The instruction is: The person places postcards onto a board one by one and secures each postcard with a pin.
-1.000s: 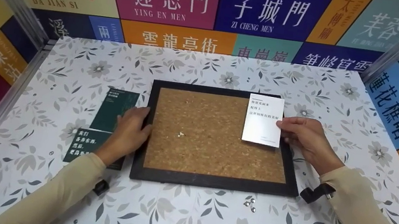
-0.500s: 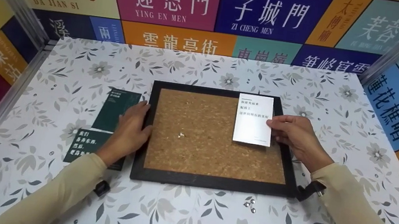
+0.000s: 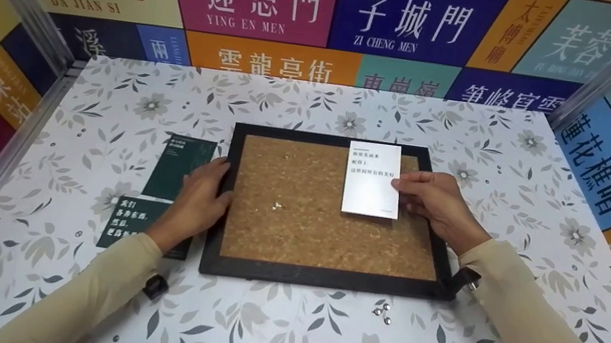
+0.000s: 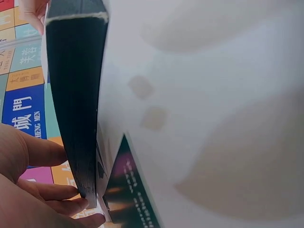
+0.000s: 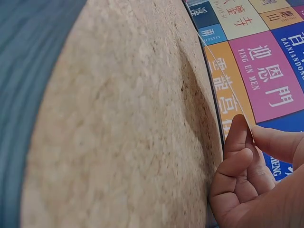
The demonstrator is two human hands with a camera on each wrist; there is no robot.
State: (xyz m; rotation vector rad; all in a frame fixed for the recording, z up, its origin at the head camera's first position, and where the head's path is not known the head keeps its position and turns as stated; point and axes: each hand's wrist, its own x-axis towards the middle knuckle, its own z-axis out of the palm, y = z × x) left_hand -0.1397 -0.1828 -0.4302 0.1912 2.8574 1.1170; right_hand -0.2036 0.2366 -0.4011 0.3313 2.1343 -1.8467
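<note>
A cork board point(image 3: 300, 212) in a black frame lies in the middle of the table. My right hand point(image 3: 434, 200) pinches the right edge of a white card point(image 3: 371, 186) with printed writing, over the board's upper right part. In the right wrist view the card point(image 5: 228, 83) shows edge-on, standing off the cork, with a shadow below it. My left hand point(image 3: 198, 199) rests against the frame's left side, its fingers touching the edge; in the left wrist view its fingertips lie along the dark frame point(image 4: 76, 95). Small shiny pins point(image 3: 276, 206) sit on the cork at left.
Two dark green cards, an upper one point(image 3: 176, 169) and a lower one point(image 3: 124, 224), lie left of the board, partly under the left hand and arm. Several silver thumbtacks point(image 3: 383, 311) lie before the board's front edge. Printed panels point(image 3: 262, 6) enclose the flower-patterned table point(image 3: 283, 340).
My right hand has carried the white card leftward, from the frame's right edge to farther over the cork. My left hand has stayed at the frame's left side.
</note>
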